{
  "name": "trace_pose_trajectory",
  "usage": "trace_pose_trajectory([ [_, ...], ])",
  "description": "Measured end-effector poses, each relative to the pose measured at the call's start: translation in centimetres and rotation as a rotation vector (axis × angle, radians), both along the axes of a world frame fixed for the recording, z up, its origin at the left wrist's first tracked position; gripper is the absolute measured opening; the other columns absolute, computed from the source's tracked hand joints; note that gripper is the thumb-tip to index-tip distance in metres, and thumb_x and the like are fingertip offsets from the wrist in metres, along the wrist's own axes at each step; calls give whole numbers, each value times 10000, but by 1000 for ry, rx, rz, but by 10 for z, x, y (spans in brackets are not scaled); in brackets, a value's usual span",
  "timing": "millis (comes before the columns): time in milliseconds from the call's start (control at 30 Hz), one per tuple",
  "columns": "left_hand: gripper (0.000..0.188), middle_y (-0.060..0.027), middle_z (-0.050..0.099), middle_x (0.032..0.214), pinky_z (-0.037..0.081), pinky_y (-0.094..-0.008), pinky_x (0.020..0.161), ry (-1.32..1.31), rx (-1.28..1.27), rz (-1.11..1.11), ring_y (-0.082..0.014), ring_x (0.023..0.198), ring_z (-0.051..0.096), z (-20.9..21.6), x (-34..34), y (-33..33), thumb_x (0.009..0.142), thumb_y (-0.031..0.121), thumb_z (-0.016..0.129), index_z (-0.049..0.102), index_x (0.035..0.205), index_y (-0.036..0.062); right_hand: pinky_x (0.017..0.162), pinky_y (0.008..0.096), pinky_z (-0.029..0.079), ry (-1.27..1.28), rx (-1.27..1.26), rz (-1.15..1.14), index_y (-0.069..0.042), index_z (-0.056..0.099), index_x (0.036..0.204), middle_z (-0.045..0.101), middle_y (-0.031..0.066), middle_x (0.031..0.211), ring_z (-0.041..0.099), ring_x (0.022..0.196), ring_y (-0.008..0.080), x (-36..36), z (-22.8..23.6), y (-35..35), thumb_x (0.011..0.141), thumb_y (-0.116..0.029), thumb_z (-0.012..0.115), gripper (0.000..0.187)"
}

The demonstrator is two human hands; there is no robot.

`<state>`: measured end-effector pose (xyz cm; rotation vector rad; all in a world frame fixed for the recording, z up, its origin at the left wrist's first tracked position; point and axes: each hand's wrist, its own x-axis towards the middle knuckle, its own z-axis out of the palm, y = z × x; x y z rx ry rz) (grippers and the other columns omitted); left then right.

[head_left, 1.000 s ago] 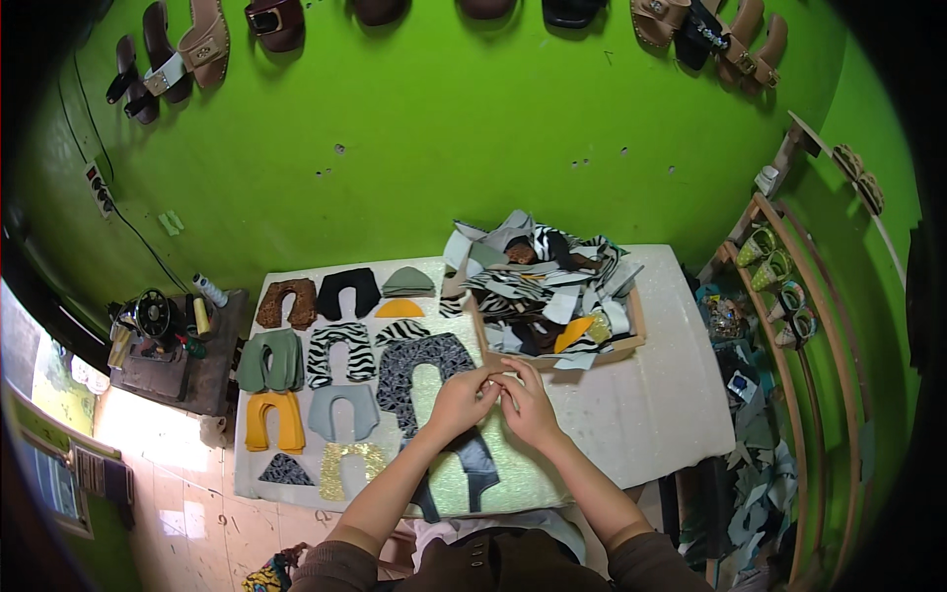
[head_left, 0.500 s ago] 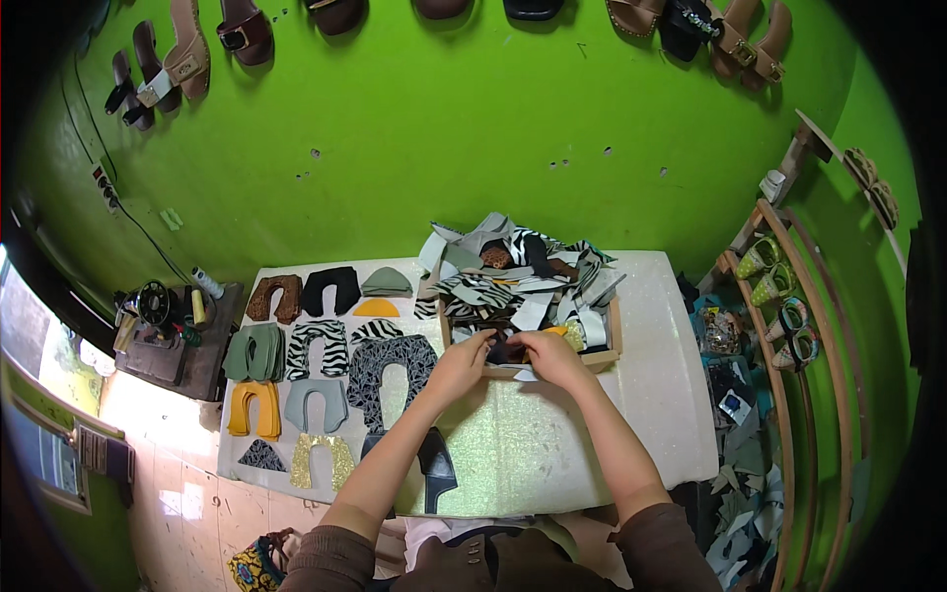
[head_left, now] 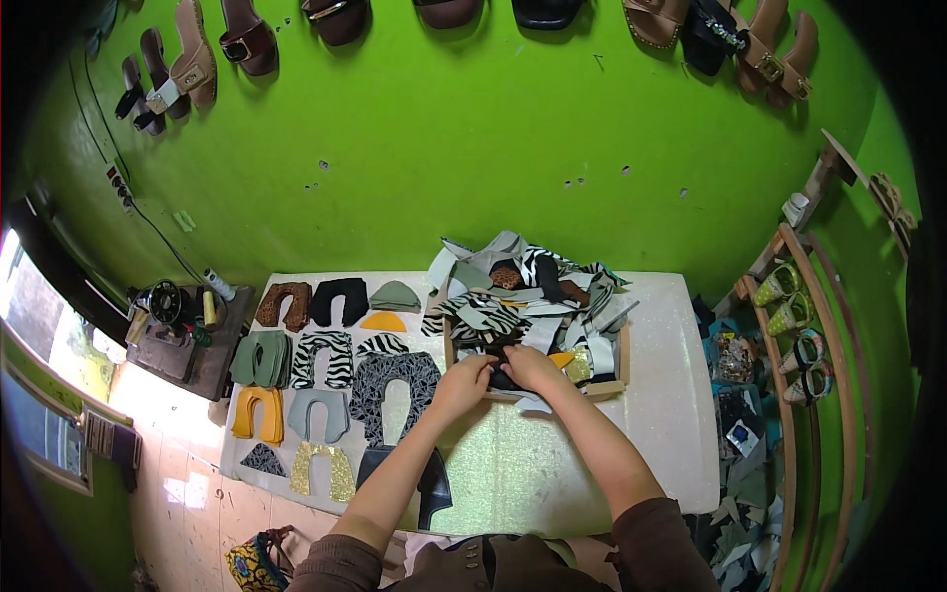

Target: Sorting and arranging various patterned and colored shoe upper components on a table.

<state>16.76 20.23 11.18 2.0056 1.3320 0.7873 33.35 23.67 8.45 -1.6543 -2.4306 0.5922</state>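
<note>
"Where were the hands?"

"Just below the middle of the frame, at the near side of a cardboard box heaped with scraps. The left hand had its fingers bent inward; the right hand was close beside it, fingers pointing down, only a narrow gap between the two."

"Holding anything?"

"Both were at a dark scrap inside the box, but the fingertips were partly hidden, so I couldn't tell whether either one gripped it."

"And to the left of the box?"

"Cut pieces in rows on the pale table: a black U-shape towards the top, a zebra-striped one below it, and a large dark patterned one near the left forearm."

"Could you read any labels?"

"A white packet with a dark patch lay at the lower right, and sandals with metal trims hung along the top. Any print on them was too small to make out."
</note>
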Motion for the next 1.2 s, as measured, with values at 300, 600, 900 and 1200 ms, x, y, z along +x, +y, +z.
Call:
trace_pose_trajectory([
  [300,242,-161,618,916,468,-338,696,-50,-31,19,-290,810,601,5,-1,2,839,114,473,585,1026,9,710,409,468,-27,2,-113,-64,599,908,626,150,854,594,818,331,3,-15,5,783,-229,541,215],
  [600,233,-143,634,896,464,-287,679,-140,-104,88,-216,747,606,19,1,-1,852,119,482,583,1016,-12,727,402,470,-144,-44,-85,-92,614,892,625,145,883,595,848,308,7,-14,-1,742,-268,574,235],
  [900,355,-178,581,1008,458,-330,772,-87,-204,26,-272,895,591,-4,9,6,810,158,554,515,1120,-11,708,321,458,638,-90,-301,-15,621,913,634,151,838,609,776,268,21,-2,13,685,-59,486,268],
  [1200,598,-190,494,1133,399,-331,901,-217,12,-83,-268,1064,503,15,24,9,752,213,666,389,1224,-29,741,267,448,744,55,-230,-4,591,938,629,89,848,591,789,167,26,63,3,755,5,514,199],
])
